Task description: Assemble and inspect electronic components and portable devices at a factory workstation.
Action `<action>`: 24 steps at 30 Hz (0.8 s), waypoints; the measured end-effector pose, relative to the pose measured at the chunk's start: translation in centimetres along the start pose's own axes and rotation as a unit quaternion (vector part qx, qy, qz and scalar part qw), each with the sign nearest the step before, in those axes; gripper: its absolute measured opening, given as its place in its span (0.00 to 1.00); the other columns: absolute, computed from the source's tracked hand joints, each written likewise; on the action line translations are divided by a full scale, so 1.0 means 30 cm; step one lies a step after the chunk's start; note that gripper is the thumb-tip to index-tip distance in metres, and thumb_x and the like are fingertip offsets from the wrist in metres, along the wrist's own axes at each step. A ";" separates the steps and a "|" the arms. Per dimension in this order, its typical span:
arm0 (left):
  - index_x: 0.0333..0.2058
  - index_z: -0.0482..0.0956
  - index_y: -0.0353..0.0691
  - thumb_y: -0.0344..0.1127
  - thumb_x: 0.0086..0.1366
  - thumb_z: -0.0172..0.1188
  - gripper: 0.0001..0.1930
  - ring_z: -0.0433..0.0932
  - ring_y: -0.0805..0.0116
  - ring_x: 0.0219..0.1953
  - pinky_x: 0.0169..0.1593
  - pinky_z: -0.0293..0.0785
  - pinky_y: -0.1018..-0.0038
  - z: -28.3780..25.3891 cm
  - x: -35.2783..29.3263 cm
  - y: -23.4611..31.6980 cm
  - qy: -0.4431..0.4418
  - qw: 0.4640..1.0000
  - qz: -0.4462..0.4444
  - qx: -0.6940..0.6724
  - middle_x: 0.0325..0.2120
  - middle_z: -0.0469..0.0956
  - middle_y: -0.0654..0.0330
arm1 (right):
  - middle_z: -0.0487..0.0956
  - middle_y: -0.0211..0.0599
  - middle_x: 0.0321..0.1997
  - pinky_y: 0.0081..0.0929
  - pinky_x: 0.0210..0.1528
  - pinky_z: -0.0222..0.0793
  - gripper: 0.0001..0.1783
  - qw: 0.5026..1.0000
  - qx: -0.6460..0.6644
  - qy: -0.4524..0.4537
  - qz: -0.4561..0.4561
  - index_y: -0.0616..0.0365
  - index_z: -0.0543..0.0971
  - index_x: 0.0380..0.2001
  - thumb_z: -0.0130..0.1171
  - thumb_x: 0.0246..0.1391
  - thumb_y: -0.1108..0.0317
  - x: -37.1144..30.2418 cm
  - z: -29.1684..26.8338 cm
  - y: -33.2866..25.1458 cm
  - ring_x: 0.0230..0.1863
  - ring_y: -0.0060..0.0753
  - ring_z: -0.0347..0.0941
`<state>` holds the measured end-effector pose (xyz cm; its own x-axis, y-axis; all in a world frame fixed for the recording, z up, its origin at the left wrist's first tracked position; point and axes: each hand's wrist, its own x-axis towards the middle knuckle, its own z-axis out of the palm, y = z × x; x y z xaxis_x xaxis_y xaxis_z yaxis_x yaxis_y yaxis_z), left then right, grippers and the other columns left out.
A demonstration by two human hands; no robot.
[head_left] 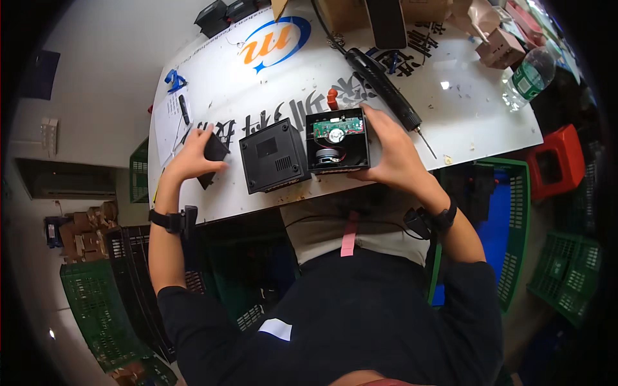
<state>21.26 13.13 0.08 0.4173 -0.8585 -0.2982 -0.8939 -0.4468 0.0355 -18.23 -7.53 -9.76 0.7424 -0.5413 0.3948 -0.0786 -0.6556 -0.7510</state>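
Near the front edge of the bench (476,128), an open box (355,145) was grasped by the right grip (396,151) — a dark piece (216,151) by the left grip (188,159).

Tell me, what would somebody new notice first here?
Probably the open black box with its green circuit board, near the middle, in the fingers of the right hand. Next, the orange and blue logo on the far part of the table. Then the red stool past the table's right end.

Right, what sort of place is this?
Probably an electronics assembly or repair workshop: an open black box shows a green circuit board, a power screwdriver lies on the table, and green crates stand nearby.
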 end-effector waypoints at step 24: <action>0.65 0.60 0.24 0.39 0.34 0.78 0.58 0.68 0.41 0.57 0.63 0.68 0.57 0.031 -0.104 0.504 0.061 0.933 0.353 -0.036 0.55 0.66 0.40 | 0.71 0.62 0.63 0.48 0.63 0.67 0.59 0.994 0.065 0.058 -0.069 0.74 0.55 0.69 0.77 0.37 0.68 0.002 0.367 -0.219 0.59 0.62 0.72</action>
<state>6.27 9.29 0.66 -0.2527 -0.9654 -0.0648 -0.9414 0.2299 0.2469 -10.33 2.53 -10.62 0.6584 -0.5122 0.5514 0.1118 -0.6579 -0.7447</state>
